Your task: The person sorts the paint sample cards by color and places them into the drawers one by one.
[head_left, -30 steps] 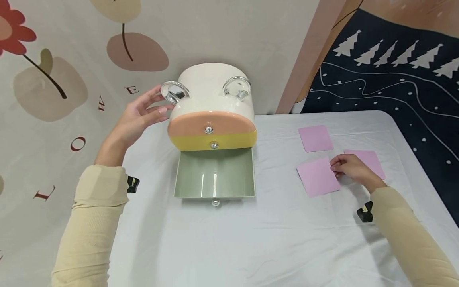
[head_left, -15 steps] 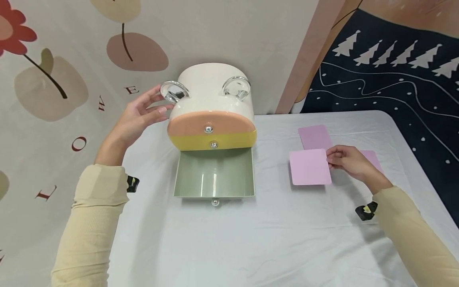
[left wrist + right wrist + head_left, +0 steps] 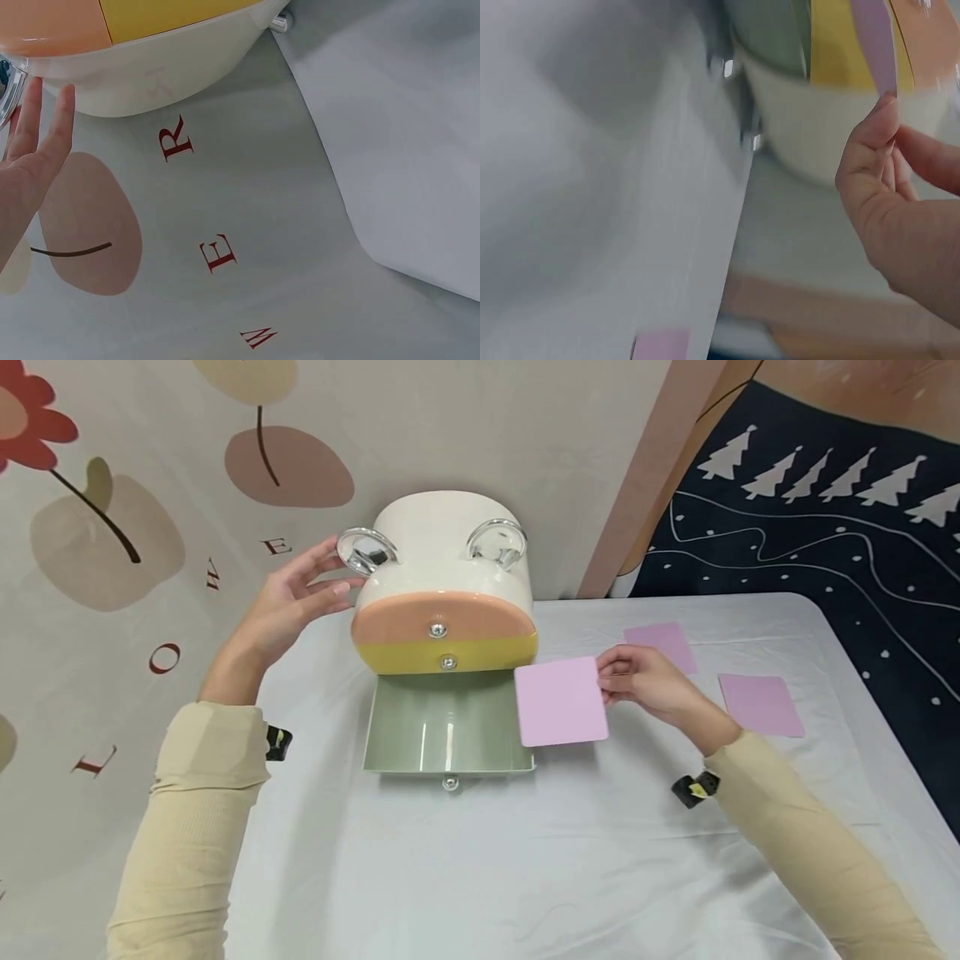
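Observation:
In the head view, my right hand (image 3: 647, 681) pinches one edge of a square pink card (image 3: 561, 702). The card is raised above the table, its left side overlapping the right wall of a pulled-out green drawer (image 3: 442, 727). That drawer is the lowest of a rounded cream storage box (image 3: 450, 527) with orange and yellow fronts above. My left hand (image 3: 288, 602) rests at the box's left side by a shiny round ear-like piece (image 3: 367, 552), fingers extended; the left wrist view shows the fingers (image 3: 56, 127) against the box.
Two more pink cards, a farther one (image 3: 663, 642) partly behind my right hand and a nearer one (image 3: 761, 703), lie on the white-covered table (image 3: 600, 860) at the right. A patterned wall hanging (image 3: 187, 460) stands behind the box.
My right hand has lifted the pink card off the table and carried it left to the drawer's right edge. The left hand and box have stayed put.

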Action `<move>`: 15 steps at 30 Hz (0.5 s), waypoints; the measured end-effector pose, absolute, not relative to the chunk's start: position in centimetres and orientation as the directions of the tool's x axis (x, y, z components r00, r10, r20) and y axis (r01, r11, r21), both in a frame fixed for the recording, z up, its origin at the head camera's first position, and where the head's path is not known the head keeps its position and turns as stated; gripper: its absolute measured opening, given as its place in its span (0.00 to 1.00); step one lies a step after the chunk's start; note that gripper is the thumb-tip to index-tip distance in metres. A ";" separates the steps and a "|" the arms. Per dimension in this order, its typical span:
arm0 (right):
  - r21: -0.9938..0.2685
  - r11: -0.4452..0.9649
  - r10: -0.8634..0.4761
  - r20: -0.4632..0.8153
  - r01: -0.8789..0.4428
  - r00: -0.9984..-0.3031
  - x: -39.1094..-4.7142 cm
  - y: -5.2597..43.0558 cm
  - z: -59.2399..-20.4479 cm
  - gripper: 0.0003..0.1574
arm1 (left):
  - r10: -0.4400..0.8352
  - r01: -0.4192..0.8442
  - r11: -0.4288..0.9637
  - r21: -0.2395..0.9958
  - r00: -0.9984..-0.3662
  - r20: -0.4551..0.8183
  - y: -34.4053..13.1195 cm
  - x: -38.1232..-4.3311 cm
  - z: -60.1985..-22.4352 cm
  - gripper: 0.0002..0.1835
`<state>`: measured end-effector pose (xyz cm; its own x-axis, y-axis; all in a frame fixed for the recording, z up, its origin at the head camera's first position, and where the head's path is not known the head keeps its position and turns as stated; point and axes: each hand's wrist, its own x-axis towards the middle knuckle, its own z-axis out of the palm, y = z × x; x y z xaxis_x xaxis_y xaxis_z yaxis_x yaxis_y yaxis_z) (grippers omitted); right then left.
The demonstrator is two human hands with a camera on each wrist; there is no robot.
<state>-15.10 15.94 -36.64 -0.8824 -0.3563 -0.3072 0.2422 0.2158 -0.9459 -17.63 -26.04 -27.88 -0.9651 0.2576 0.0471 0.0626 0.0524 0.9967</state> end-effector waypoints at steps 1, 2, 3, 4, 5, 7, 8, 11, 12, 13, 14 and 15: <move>-0.944 0.217 -0.359 -0.315 0.250 -0.878 -15.1 15.0 -36.8 0.14 | 0.255 0.063 0.048 0.997 -0.966 0.049 -26.0 -17.6 -27.9 0.35; -0.940 0.217 -0.357 -0.327 0.263 -0.875 -15.1 14.0 -36.9 0.13 | 0.252 0.064 0.046 0.997 -0.966 0.050 -26.0 -17.6 -27.9 0.35; -0.937 0.217 -0.355 -0.338 0.275 -0.872 -15.1 13.1 -37.0 0.13 | 0.249 0.064 0.043 0.997 -0.967 0.051 -26.0 -17.6 -27.9 0.35; -0.934 0.214 -0.351 -0.346 0.285 -0.870 -15.1 12.1 -37.2 0.13 | 0.248 0.064 0.043 0.997 -0.967 0.052 -26.0 -17.7 -28.0 0.35; -0.934 0.207 -0.352 -0.349 0.292 -0.869 -15.1 11.2 -37.4 0.12 | 0.246 0.065 0.044 0.997 -0.968 0.052 -26.0 -17.6 -28.0 0.35; -0.935 0.191 -0.353 -0.351 0.300 -0.867 -15.0 9.5 -37.8 0.12 | 0.245 0.062 0.046 0.997 -0.968 0.049 -26.0 -17.6 -28.0 0.35; -0.935 0.183 -0.353 -0.352 0.305 -0.867 -14.9 8.7 -38.0 0.11 | 0.245 0.061 0.047 0.997 -0.968 0.047 -26.0 -17.7 -28.0 0.35; -0.936 0.181 -0.366 -0.348 0.301 -0.863 -14.6 6.8 -38.6 0.10 | 0.247 0.058 0.056 0.997 -0.968 0.043 -26.0 -17.7 -28.0 0.35; -0.936 0.184 -0.370 -0.349 0.300 -0.861 -14.6 6.3 -38.8 0.10 | 0.247 0.057 0.058 0.997 -0.968 0.041 -26.0 -17.7 -27.9 0.35; -0.936 0.191 -0.377 -0.349 0.296 -0.858 -14.5 5.8 -39.0 0.09 | 0.248 0.057 0.062 0.996 -0.968 0.040 -26.0 -17.7 -27.9 0.35; -0.935 0.198 -0.384 -0.350 0.294 -0.854 -14.4 5.4 -39.2 0.09 | 0.248 0.058 0.065 0.996 -0.968 0.040 -26.0 -17.7 -27.9 0.35; -0.934 0.206 -0.393 -0.352 0.292 -0.849 -14.4 5.1 -39.4 0.10 | 0.248 0.058 0.068 0.996 -0.968 0.039 -26.0 -17.7 -27.9 0.35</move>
